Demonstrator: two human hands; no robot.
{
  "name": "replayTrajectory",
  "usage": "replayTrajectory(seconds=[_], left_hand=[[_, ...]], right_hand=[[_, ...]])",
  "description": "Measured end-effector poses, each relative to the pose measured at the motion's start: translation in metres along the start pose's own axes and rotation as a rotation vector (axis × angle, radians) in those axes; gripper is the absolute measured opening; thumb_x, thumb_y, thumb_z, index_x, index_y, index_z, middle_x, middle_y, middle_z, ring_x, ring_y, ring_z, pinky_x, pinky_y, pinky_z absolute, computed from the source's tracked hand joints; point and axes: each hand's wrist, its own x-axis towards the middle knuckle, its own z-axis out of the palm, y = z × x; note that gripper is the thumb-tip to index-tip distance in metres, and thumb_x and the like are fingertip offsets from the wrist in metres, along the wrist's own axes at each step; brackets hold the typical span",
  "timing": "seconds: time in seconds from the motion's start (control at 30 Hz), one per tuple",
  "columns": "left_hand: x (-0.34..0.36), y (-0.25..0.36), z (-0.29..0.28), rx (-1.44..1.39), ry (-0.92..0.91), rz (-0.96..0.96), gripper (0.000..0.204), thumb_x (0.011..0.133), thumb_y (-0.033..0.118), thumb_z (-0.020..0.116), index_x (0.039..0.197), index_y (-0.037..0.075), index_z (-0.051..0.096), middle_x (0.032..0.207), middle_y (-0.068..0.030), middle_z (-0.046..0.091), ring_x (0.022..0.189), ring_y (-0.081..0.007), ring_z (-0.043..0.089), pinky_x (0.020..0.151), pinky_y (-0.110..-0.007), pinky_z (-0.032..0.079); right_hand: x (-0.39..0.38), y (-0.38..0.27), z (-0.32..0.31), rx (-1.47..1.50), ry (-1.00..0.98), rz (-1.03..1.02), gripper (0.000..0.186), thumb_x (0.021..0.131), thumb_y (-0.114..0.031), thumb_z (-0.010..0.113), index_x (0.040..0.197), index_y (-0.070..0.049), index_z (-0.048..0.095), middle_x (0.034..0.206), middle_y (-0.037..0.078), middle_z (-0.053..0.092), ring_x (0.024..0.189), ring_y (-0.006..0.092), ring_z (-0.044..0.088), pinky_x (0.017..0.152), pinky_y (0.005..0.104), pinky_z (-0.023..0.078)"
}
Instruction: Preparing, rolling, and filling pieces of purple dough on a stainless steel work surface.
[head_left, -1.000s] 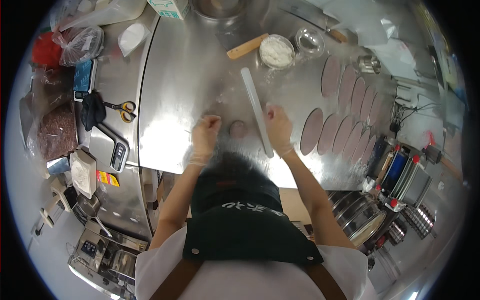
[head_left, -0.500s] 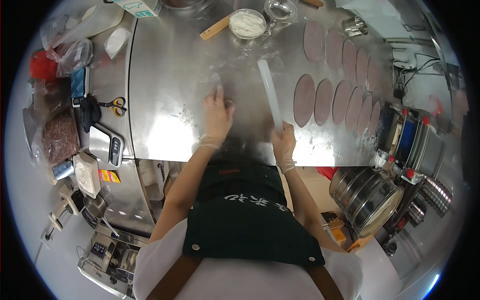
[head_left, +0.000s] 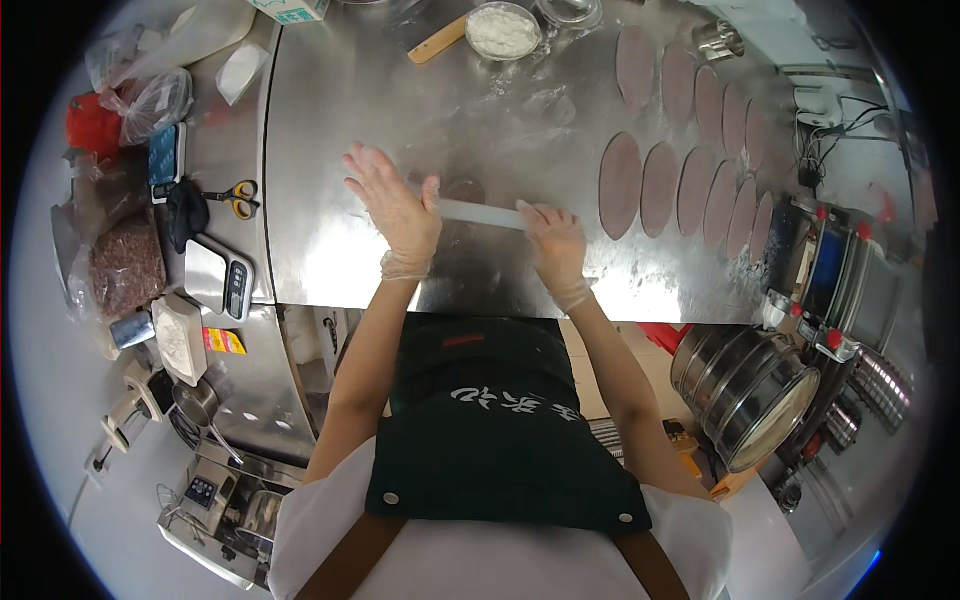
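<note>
My right hand (head_left: pixel 556 243), in a thin clear glove, grips one end of a slim white rolling pin (head_left: pixel 482 214). The pin lies crosswise, its far end reaching to my left hand (head_left: pixel 397 208). That hand is gloved too, fingers spread, with the thumb close to the pin's tip; whether they touch I cannot tell. Just beyond the pin, a small dark piece of dough (head_left: pixel 465 189) rests on the steel table (head_left: pixel 340 255). To the right of my hands, flat purplish dough ovals (head_left: pixel 620 187) lie in two rows.
At the back stands a bowl of flour (head_left: pixel 502 32) beside a wooden handle (head_left: pixel 437 42) and a clear bowl (head_left: pixel 570 10). Scissors (head_left: pixel 240 198) and a digital scale (head_left: pixel 218 278) lie on the left counter. Steel drum-like sieves (head_left: pixel 745 398) stand below the table's right front edge.
The rolling pin has swung from pointing away from me to lying crosswise. My left hand has moved left and opened, uncovering the small dough piece. My right hand has shifted slightly away from me.
</note>
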Motion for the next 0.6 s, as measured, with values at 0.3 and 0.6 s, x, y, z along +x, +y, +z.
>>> replayTrajectory(seconds=[0.3,0.6], left_hand=[[-0.003,-0.018,0.021,0.397,-0.339,0.094,0.086,0.091,0.055,0.051,0.148,-0.005,0.028,0.154,-0.0276,0.023,0.144,-0.0468,0.016,0.113,-0.062,0.017],[0.038,-0.014,0.031,0.372,-0.402,0.126,0.081,0.09,0.05,0.055,0.147,-0.001,0.03,0.152,-0.0284,0.025,0.141,-0.0487,0.02,0.111,-0.061,0.022]], right_hand=[[0.016,-0.002,0.041,-0.235,-0.03,-0.132,0.056,0.088,-0.028,0.059,0.14,-0.01,0.047,0.141,0.005,0.048,0.129,0.0301,0.044,0.103,0.0511,0.034],[0.064,-0.003,0.039,-0.388,-0.129,0.013,0.063,0.092,-0.041,0.051,0.146,-0.01,0.04,0.154,0.006,0.036,0.141,0.0378,0.031,0.11,0.0572,0.026]])
